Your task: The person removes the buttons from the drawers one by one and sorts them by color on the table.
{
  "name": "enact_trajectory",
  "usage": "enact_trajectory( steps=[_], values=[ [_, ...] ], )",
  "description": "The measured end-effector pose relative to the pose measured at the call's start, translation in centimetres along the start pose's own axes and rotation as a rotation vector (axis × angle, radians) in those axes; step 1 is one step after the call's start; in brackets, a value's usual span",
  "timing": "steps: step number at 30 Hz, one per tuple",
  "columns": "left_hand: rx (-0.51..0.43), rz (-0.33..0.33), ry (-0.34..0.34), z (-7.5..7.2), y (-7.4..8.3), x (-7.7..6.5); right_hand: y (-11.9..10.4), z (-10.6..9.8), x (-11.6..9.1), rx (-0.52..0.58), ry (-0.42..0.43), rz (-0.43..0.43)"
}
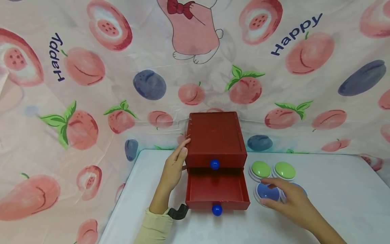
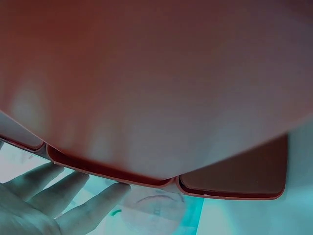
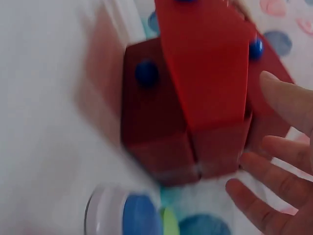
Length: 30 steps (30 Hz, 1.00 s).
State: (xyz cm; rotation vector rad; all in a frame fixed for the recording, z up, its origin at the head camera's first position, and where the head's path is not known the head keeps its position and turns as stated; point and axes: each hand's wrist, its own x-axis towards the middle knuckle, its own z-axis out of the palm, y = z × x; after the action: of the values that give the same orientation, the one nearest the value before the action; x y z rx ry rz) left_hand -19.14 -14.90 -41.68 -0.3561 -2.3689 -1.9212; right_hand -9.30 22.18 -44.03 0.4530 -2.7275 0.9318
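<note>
A red drawer cabinet point(image 1: 213, 134) with blue knobs stands near the middle of the table, its middle drawer point(image 1: 201, 205) pulled out; the part of this drawer's inside that shows holds nothing. My left hand point(image 1: 172, 171) rests with extended fingers against the cabinet's left side. To the right, my right hand point(image 1: 294, 205) hovers with parted fingers over a blue-topped round button point(image 1: 268, 191). A second blue button point(image 1: 300, 187) is mostly covered by that hand. Behind them sit two green-topped buttons, one left point(image 1: 261, 168) and one right point(image 1: 284, 170). The right wrist view shows nothing between the fingers point(image 3: 276, 176).
The white table point(image 1: 344, 189) bears the cabinet and the buttons. A fruit-printed cloth point(image 1: 195, 74) hangs close behind the cabinet. Below the open drawer, the closed bottom drawer point(image 3: 146, 98) shows in the right wrist view. A black wrist mount point(image 1: 178, 212) is beside the left sleeve.
</note>
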Motion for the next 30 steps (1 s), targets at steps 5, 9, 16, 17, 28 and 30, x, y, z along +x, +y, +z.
enact_trajectory(
  steps=[5,9,16,17,28,30],
  values=[
    [0.002,0.006,0.000,0.0,0.1,0.0,-2.4,0.7,0.3,0.082,-0.034,-0.011],
    [-0.001,0.006,0.000,0.0,0.1,0.0,-3.6,1.3,0.6,0.158,-0.089,-0.029],
    [0.008,-0.004,0.002,-0.1,0.0,-0.1,-3.9,2.4,0.8,0.235,-0.133,-0.121],
    [0.008,-0.005,0.001,0.0,0.0,-0.1,-3.9,2.5,0.8,0.231,-0.136,-0.133],
    [-0.001,0.002,0.001,0.1,0.0,-0.1,-3.2,4.6,1.0,0.391,-0.102,-0.270],
    [0.000,0.005,0.000,0.0,0.1,-0.1,-3.0,4.9,1.0,0.432,-0.107,-0.284]
  ],
)
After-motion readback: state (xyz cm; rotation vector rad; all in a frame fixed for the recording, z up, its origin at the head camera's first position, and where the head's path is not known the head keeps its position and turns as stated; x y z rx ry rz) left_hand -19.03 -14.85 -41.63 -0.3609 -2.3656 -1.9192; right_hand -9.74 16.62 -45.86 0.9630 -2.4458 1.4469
